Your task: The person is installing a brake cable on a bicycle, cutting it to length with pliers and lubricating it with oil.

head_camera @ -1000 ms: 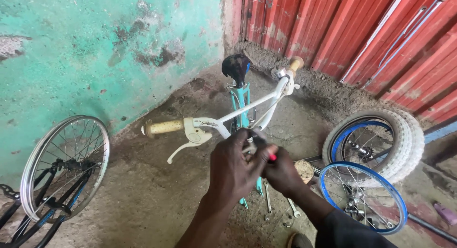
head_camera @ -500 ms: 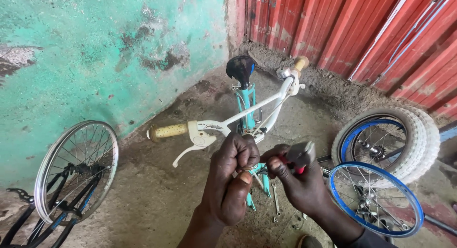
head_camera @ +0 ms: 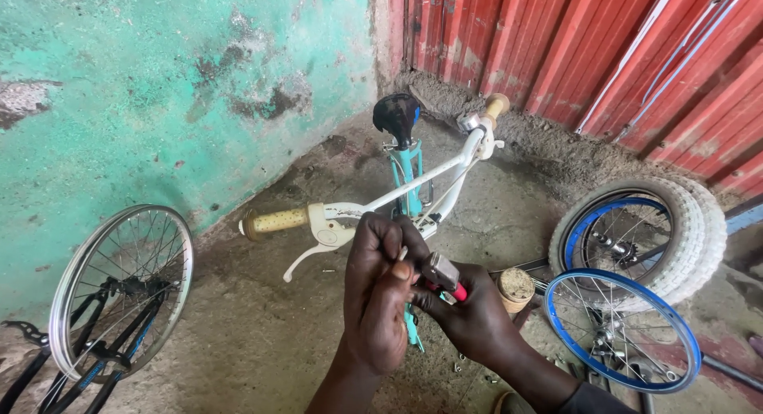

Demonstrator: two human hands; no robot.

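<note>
Over the upturned bicycle (head_camera: 413, 176), near its white handlebar (head_camera: 445, 172), the left hand (head_camera: 381, 303) is closed on a small part I cannot identify. The right hand (head_camera: 473, 319) grips red-handled pliers (head_camera: 443, 275), seemingly light, rigid metal, best held by the handles

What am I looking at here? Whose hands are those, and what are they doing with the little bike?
The picture comes from a camera worn on a person's head, looking down, so the two hands are their own. The left hand and right hand meet over a small teal bicycle frame with white handlebars and a black saddle. The right hand holds a metal tool with a red handle. The bike has no wheels on. On the dirt floor lie a blue-rimmed wheel and a white tyre. A silver wheel stands by the green wall.
</note>
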